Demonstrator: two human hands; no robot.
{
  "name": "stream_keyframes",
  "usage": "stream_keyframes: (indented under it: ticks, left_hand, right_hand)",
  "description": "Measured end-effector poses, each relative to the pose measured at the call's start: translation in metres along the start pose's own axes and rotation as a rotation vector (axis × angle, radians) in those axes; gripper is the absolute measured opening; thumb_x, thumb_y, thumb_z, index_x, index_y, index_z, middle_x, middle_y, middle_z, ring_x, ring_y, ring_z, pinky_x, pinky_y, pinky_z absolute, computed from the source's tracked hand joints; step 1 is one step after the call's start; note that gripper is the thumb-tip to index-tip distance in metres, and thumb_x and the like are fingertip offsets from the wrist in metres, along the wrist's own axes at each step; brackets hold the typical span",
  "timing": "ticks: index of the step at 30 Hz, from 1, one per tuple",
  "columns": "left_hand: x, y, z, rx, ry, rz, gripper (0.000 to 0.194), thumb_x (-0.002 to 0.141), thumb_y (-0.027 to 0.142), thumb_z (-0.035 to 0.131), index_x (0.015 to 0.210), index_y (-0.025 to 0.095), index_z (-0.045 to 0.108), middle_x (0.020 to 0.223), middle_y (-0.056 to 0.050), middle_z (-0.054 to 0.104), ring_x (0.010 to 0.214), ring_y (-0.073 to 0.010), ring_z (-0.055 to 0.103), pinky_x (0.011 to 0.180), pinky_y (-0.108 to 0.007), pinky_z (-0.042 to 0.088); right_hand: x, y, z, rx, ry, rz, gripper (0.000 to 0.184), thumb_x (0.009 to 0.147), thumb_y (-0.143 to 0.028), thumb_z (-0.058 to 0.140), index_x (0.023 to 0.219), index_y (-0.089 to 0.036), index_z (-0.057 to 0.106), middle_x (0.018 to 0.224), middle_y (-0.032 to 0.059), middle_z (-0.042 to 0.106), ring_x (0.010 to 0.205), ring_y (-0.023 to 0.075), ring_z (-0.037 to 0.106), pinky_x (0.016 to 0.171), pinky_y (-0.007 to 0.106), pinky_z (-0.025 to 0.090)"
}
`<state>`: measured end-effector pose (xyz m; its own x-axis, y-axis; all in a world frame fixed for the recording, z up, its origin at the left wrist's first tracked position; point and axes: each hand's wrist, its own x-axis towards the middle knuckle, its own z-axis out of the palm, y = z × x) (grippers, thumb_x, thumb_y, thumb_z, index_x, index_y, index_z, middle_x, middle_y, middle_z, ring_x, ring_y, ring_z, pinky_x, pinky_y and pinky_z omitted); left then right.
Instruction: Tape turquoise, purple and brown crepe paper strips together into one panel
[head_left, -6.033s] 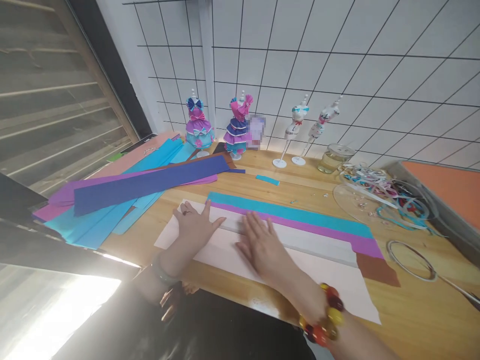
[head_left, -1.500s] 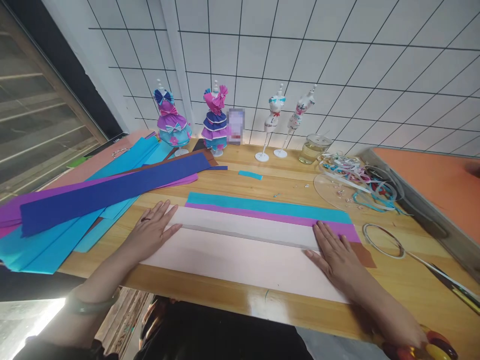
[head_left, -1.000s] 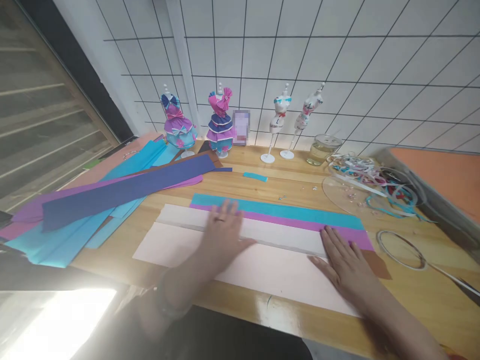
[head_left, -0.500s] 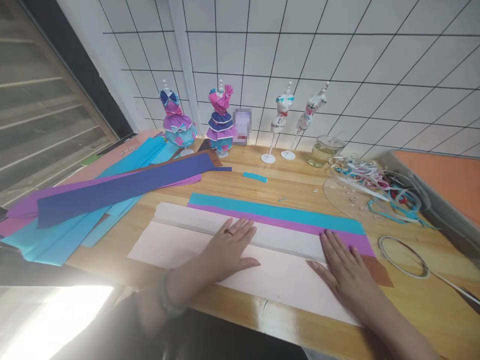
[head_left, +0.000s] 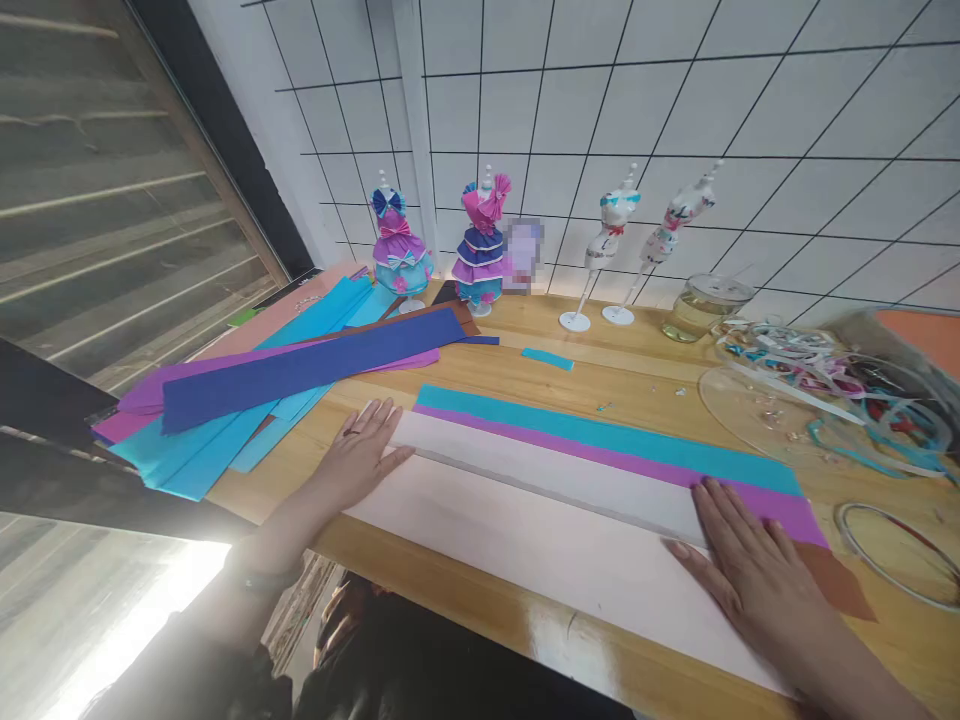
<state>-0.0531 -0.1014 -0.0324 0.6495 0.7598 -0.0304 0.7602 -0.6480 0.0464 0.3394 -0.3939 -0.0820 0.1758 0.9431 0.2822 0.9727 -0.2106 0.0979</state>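
A long pale pink sheet (head_left: 517, 535), likely paper, lies along the table's front with a raised crease or fold running lengthwise. My left hand (head_left: 360, 450) rests flat on its left end, fingers stretched out, a ring on one finger. On the right end lies my right hand (head_left: 750, 555), palm down with the fingers spread. Behind the sheet and partly under it are a turquoise strip (head_left: 600, 438) and a purple strip (head_left: 795, 518). A brown piece (head_left: 840, 585) sticks out by my right wrist.
Blue, purple and turquoise strips (head_left: 315, 370) are piled at the left. Two dressed mini mannequins (head_left: 403, 250) and two barer ones (head_left: 619, 225) stand at the back. A glass jar (head_left: 705, 305), tangled ribbons (head_left: 810, 365) and a hoop (head_left: 896, 555) are at the right.
My left hand has slid left from the middle of the pale sheet to its left end. My right hand stays on the right end. The view has shifted, moving the scene rightward.
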Motion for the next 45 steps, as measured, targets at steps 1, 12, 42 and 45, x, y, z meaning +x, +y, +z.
stream_keyframes:
  ticks: [1, 12, 42, 45]
  left_hand:
    - [0.0, -0.003, 0.0, 0.003, -0.003, -0.023, 0.07, 0.091, 0.061, 0.018, 0.146, 0.018, 0.021, 0.153, -0.007, 0.014, 0.141, -0.0229, 0.01, 0.113, -0.044, 0.014]
    - [0.001, -0.008, 0.007, 0.05, 0.038, -0.022, 0.068, 0.091, 0.059, 0.019, 0.145, 0.018, 0.024, 0.152, -0.006, 0.017, 0.141, -0.0229, 0.012, 0.112, -0.044, 0.015]
    - [0.003, -0.012, 0.019, 0.146, 0.154, 0.011, 0.067, 0.089, 0.053, 0.02, 0.142, 0.013, 0.033, 0.15, -0.01, 0.025, 0.139, -0.0262, 0.019, 0.11, -0.046, 0.019]
    - [0.004, -0.013, 0.019, 0.135, 0.163, 0.02, 0.068, 0.089, 0.054, 0.02, 0.141, 0.013, 0.033, 0.15, -0.01, 0.025, 0.139, -0.027, 0.02, 0.11, -0.046, 0.018]
  right_hand:
    - [0.0, 0.0, 0.0, -0.001, 0.002, 0.003, 0.077, 0.089, -0.06, 0.008, 0.147, -0.009, 0.015, 0.148, 0.0154, 0.028, 0.138, 0.0285, 0.019, 0.107, 0.055, 0.025]
    - [0.007, -0.007, -0.008, -0.017, -0.034, 0.043, 0.074, 0.091, -0.056, 0.019, 0.147, -0.008, 0.013, 0.148, 0.0162, 0.028, 0.138, 0.0278, 0.02, 0.106, 0.054, 0.026]
    - [0.049, -0.095, -0.039, 0.122, -0.161, 0.003, 0.076, 0.088, -0.062, 0.027, 0.14, -0.007, 0.034, 0.145, 0.017, 0.029, 0.136, 0.0267, 0.024, 0.108, 0.052, 0.027]
    - [0.031, -0.062, -0.035, 0.089, -0.151, 0.078, 0.074, 0.089, -0.061, 0.027, 0.143, -0.01, 0.028, 0.147, 0.0161, 0.028, 0.137, 0.0254, 0.021, 0.108, 0.053, 0.024]
